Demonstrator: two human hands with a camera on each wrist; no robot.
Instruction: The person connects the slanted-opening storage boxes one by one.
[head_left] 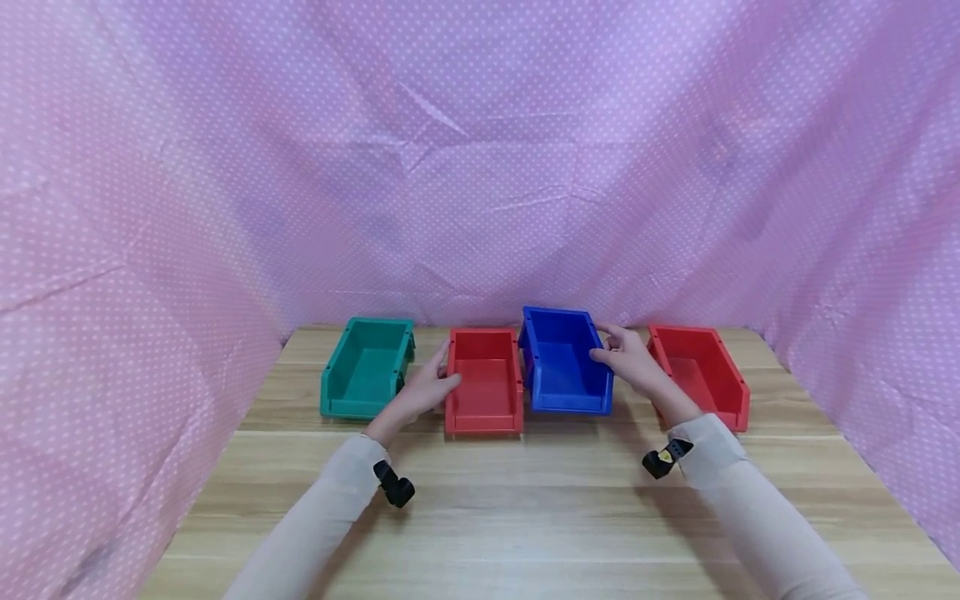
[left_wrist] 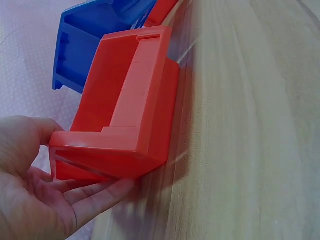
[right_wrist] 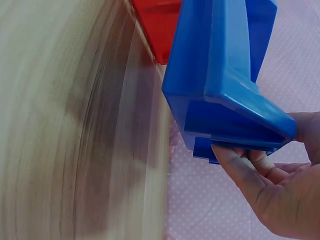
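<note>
My left hand (head_left: 422,392) is at the left side of the middle red bin (head_left: 483,392), gripping its side wall. In the left wrist view the thumb lies at the bin's upper rim and the fingers (left_wrist: 95,200) run along the outside. With my right hand (head_left: 633,365) I hold the blue bin (head_left: 562,358) by its right side wall. The thumb is over its rim; the other fingers (right_wrist: 240,167) reach under the outer lip. Raised off the wooden table, the blue bin hangs slightly tilted beside the red one. Both bins have nothing inside.
A green bin (head_left: 369,367) stands to the left of my left hand. Another red bin (head_left: 701,375) is at the right, partly hidden by my right wrist. Behind the wooden table (head_left: 510,517) hangs a pink dotted cloth (head_left: 480,208), which also flanks both sides.
</note>
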